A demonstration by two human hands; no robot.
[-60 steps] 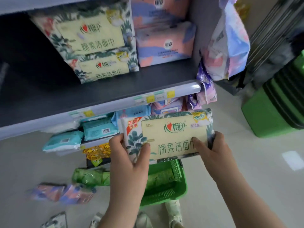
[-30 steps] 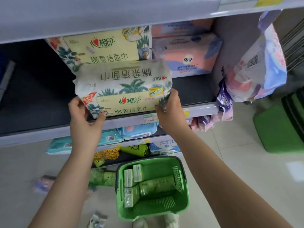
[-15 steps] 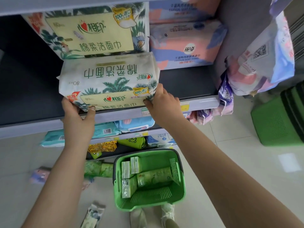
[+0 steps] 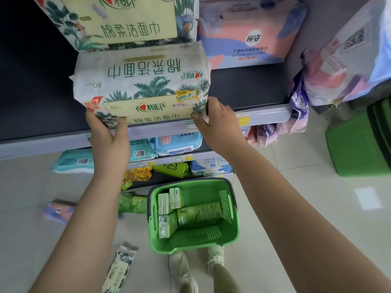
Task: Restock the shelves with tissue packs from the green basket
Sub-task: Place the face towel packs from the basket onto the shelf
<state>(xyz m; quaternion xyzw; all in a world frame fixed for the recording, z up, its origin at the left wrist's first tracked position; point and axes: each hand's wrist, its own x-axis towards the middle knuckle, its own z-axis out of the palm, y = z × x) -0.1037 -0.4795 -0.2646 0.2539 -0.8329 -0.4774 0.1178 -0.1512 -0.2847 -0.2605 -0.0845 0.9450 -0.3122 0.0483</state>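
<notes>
**Seating the tissue pack on the shelf**

The tissue pack (image 4: 141,81) sits at centre frame on the dark shelf (image 4: 243,85), its near edge gripped by the left hand (image 4: 108,134) and right hand (image 4: 218,123). Push evenly from both ends, square against the matching pack behind (image 4: 127,20). The green basket (image 4: 230,227) waits below.

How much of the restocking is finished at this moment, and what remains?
Done: one leaf-printed cream tissue pack stands at the back of the dark shelf. In hand: the left hand and right hand hold a matching pack at the shelf's front edge. Left: several green tissue packs lie in the green plastic basket.
</notes>
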